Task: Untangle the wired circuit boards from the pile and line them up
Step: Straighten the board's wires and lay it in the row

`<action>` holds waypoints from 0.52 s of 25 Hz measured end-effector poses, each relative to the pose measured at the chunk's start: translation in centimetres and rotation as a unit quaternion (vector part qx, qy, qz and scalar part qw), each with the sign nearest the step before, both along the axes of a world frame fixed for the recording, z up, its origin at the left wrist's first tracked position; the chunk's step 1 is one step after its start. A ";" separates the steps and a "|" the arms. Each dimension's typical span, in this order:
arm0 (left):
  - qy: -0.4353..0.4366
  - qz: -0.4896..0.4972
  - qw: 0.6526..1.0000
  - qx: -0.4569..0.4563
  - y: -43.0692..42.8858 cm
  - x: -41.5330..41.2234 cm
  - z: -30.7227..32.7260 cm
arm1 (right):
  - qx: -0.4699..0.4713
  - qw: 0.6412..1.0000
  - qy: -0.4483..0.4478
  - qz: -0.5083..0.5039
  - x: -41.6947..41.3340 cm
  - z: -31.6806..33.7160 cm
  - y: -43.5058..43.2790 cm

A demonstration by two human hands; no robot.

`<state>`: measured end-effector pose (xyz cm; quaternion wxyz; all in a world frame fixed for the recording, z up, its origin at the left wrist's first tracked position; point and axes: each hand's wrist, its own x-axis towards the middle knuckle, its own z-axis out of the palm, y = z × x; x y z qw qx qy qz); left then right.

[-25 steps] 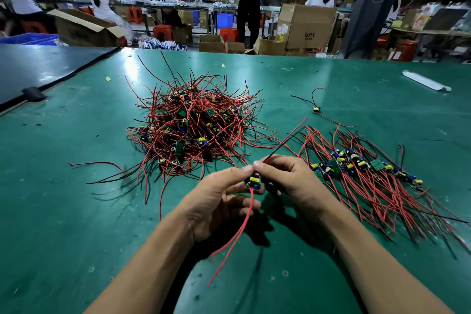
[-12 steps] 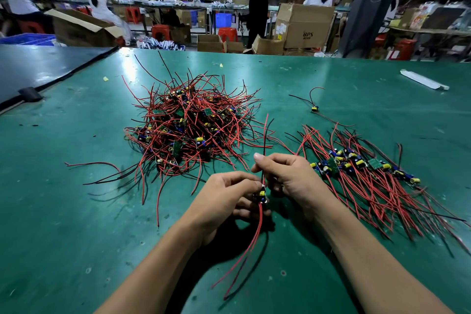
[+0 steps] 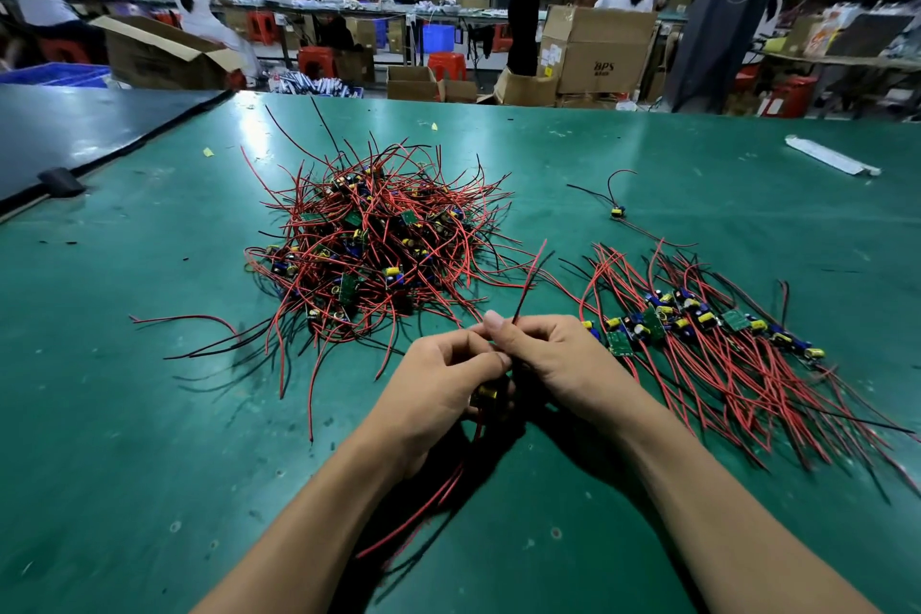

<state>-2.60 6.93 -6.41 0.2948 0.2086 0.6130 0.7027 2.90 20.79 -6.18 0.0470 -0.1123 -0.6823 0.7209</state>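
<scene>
Two hands meet low at centre: left hand (image 3: 433, 389) fingers (image 3: 478, 361) curl round one small circuit board (image 3: 486, 392), mostly hidden w/ only a yellow part showing, while right hand (image 3: 558, 359) pinches its upper wires (image 3: 529, 277) btwn thumb & forefinger. Tangled pile (image 3: 369, 244) lies just beyond on the green surface (image 3: 149, 414). Lined-up row (image 3: 697, 319) sits to the right, some wire ends cut off at frame edge.

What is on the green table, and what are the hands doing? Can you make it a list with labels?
table: green work surface
pile: tangled wired circuit boards, left of middle
row: lined-up boards, on the right
single wired board: alone, beyond the row
left hand: grips held circuit board
right hand: pinches its wires, which stick upward
</scene>
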 end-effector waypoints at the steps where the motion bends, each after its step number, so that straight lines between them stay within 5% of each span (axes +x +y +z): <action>1: 0.000 -0.014 1.000 0.002 0.0 -0.1 0.0 | -0.003 1.000 -0.008 -0.009 0.0 -0.1 0.1; 13: 0.042 -0.012 0.998 -0.044 0.0 0.2 0.0 | -0.037 0.994 0.006 -0.101 -1.2 -0.8 0.2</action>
